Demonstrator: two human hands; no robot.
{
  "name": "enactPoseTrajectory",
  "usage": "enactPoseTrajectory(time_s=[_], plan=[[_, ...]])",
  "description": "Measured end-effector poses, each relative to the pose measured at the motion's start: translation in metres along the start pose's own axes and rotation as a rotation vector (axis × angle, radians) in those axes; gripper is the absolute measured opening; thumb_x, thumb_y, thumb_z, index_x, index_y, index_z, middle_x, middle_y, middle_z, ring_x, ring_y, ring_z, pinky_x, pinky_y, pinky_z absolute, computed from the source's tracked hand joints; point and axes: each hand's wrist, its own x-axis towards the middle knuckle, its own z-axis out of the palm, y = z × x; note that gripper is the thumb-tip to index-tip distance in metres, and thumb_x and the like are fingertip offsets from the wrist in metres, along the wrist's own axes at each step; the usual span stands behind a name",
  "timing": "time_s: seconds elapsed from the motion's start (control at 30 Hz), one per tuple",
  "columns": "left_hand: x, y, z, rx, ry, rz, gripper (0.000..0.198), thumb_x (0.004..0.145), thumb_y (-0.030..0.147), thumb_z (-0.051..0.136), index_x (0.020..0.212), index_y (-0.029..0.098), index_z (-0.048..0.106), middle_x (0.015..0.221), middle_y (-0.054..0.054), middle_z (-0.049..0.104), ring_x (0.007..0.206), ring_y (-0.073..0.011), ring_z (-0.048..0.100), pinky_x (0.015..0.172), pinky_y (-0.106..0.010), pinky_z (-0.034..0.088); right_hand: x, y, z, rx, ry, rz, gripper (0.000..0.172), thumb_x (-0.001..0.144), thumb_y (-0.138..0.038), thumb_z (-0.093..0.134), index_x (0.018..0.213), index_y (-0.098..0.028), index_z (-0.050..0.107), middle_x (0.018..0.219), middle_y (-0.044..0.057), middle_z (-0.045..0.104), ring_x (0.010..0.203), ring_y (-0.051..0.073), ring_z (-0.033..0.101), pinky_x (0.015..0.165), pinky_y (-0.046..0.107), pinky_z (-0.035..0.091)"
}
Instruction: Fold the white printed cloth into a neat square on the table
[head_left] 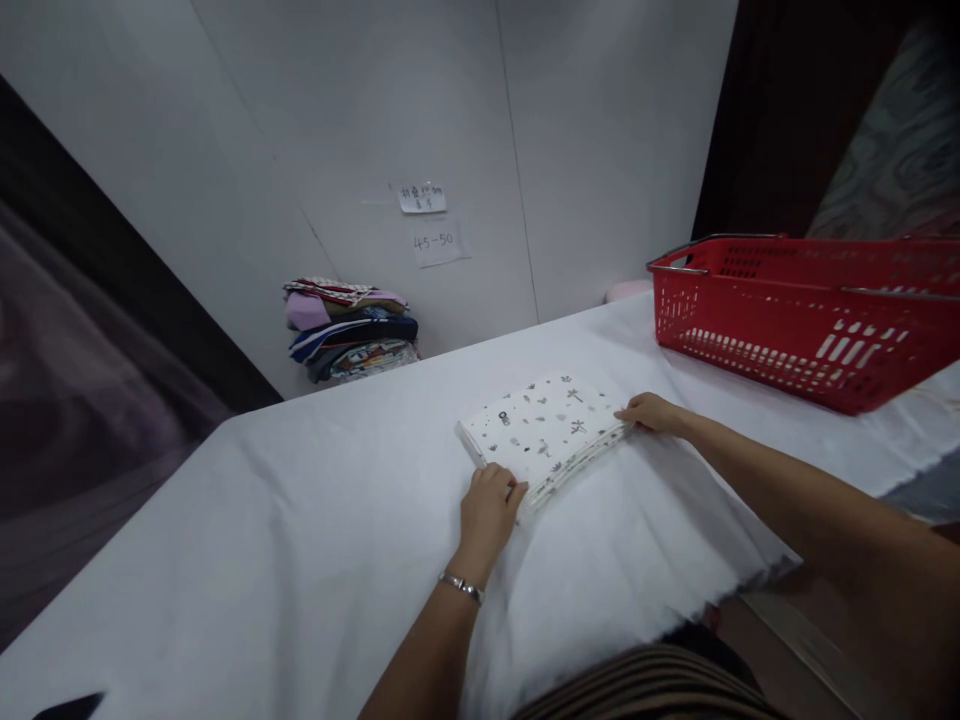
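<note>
A folded white cloth with small dark and tan printed figures lies flat on the white-covered table. Several layers show along its near edge. My left hand, with a silver bracelet at the wrist, grips the near left corner, fingers on top and thumb at the edge. At the right end, my right hand pinches the near right corner between thumb and fingers. Whether the cloth is a garment cannot be made out.
A red plastic basket with metal handles stands at the right of the table. Beyond the far edge, a stack of folded clothes rests by the wall. Two paper notes are stuck to the wall. A dark object shows at the bottom left.
</note>
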Motion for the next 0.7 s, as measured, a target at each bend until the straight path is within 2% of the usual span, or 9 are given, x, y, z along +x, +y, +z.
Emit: enactPoseTrajectory(time_s=[0.2, 0.37, 0.43, 0.53, 0.63, 0.7], plan=[[-0.003, 0.0, 0.001, -0.01, 0.043, 0.017, 0.021, 0.088, 0.034, 0.048, 0.075, 0.021, 0.058, 0.084, -0.002, 0.058, 0.086, -0.018, 0.05, 0.071, -0.029, 0.04, 0.007, 0.005, 0.0, -0.066, -0.012, 0.024, 0.035, 0.073, -0.049, 0.057, 0.062, -0.016, 0.059, 0.043, -0.001, 0.048, 0.043, 0.011, 0.044, 0.044, 0.025, 0.034], [-0.015, 0.004, -0.005, 0.024, 0.031, 0.175, 0.022, 0.082, 0.037, 0.058, 0.098, 0.023, 0.059, 0.1, -0.004, 0.059, 0.099, -0.0214, 0.048, 0.086, -0.036, 0.039, 0.01, -0.005, -0.003, -0.06, -0.015, 0.03, 0.032, 0.067, -0.043, 0.065, 0.051, -0.018, 0.054, 0.045, 0.001, 0.048, 0.054, 0.016, 0.053, 0.05, 0.027, 0.04], [-0.019, 0.005, -0.008, 0.069, 0.008, 0.248, 0.029, 0.078, 0.032, 0.063, 0.105, 0.023, 0.057, 0.106, -0.004, 0.058, 0.106, -0.0228, 0.047, 0.094, -0.04, 0.034, 0.009, -0.008, -0.002, -0.013, -0.022, 0.04, 0.031, 0.067, -0.043, 0.065, 0.054, -0.017, 0.054, 0.049, 0.002, 0.051, 0.055, 0.016, 0.055, 0.05, 0.027, 0.042], [-0.022, 0.004, -0.011, 0.155, 0.014, 0.296, 0.029, 0.077, 0.024, 0.063, 0.105, 0.024, 0.056, 0.106, -0.004, 0.059, 0.113, -0.0233, 0.045, 0.105, -0.045, 0.023, 0.006, -0.009, -0.002, 0.091, -0.042, 0.05, 0.028, 0.069, -0.041, 0.064, 0.062, -0.016, 0.054, 0.056, 0.003, 0.056, 0.053, 0.014, 0.055, 0.05, 0.026, 0.046], [-0.022, 0.002, -0.012, 0.202, 0.032, 0.321, 0.026, 0.079, 0.021, 0.059, 0.104, 0.023, 0.057, 0.104, -0.004, 0.06, 0.118, -0.0237, 0.042, 0.11, -0.048, 0.013, 0.003, -0.006, -0.002, 0.188, -0.047, 0.042, 0.025, 0.073, -0.039, 0.062, 0.073, -0.015, 0.055, 0.062, 0.003, 0.059, 0.053, 0.012, 0.056, 0.051, 0.024, 0.048], [-0.022, 0.002, -0.01, 0.208, 0.035, 0.337, 0.024, 0.08, 0.02, 0.057, 0.104, 0.023, 0.057, 0.102, -0.004, 0.061, 0.118, -0.0234, 0.043, 0.111, -0.048, 0.01, 0.002, -0.003, -0.002, 0.223, -0.028, 0.039, 0.025, 0.073, -0.039, 0.062, 0.078, -0.015, 0.055, 0.063, 0.003, 0.059, 0.052, 0.011, 0.055, 0.049, 0.023, 0.047]])
